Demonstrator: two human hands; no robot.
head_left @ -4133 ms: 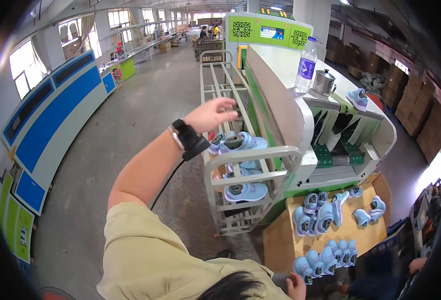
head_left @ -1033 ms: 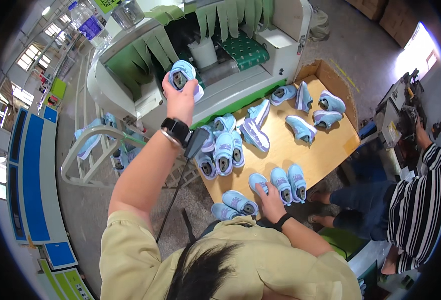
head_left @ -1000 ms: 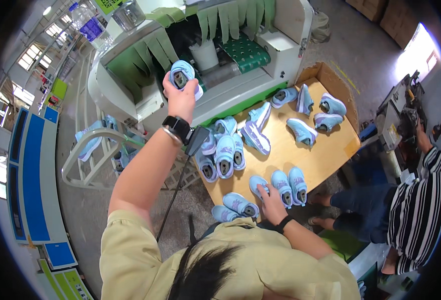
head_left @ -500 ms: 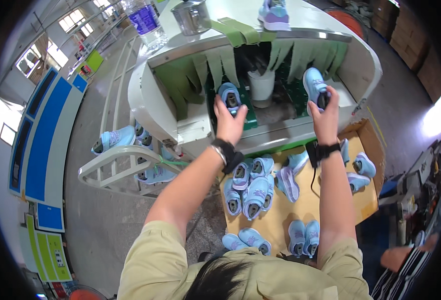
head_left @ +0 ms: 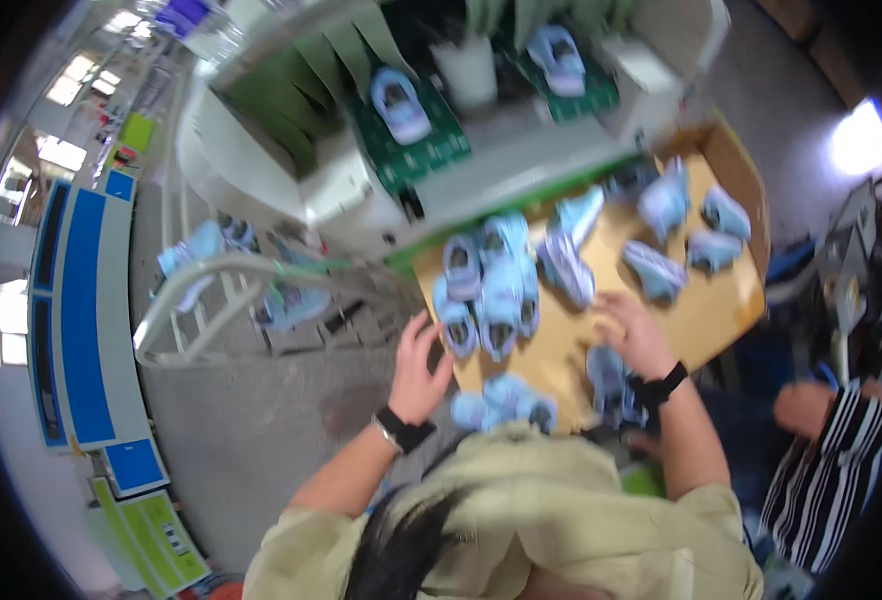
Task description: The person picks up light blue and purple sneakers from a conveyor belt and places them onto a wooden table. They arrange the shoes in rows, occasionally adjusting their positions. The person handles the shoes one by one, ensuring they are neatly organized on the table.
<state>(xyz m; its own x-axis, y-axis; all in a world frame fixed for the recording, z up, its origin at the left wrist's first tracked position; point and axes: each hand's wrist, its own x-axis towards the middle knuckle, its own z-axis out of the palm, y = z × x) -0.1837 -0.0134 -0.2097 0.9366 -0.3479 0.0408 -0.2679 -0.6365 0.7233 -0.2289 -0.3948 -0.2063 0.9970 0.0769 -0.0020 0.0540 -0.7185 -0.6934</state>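
My left hand [head_left: 422,376] hovers at the left edge of a sheet of cardboard [head_left: 571,330], fingers spread and holding nothing. Right beside it is a cluster of light-blue shoes [head_left: 499,290]. My right hand [head_left: 639,340] is over the cardboard, fingers apart and empty, just beyond a pair of blue shoes [head_left: 611,380]. A single shoe [head_left: 571,265] with its purple sole showing lies near its fingertips. Farther off, one blue shoe [head_left: 401,108] rests on the left green belt [head_left: 439,150] of a machine, and another shoe [head_left: 557,62] on the right belt.
The white machine [head_left: 261,150] has green strip curtains [head_left: 291,90] over its opening. More shoes [head_left: 721,212] lie at the cardboard's right side. At left stands a pale metal rack [head_left: 186,300] holding shoes. A person in a striped sleeve [head_left: 831,470] is at the right.
Both hands have let go of the two shoes, now left on the green belts. They have drawn back toward me, over the cardboard. The view has shifted and is blurred.
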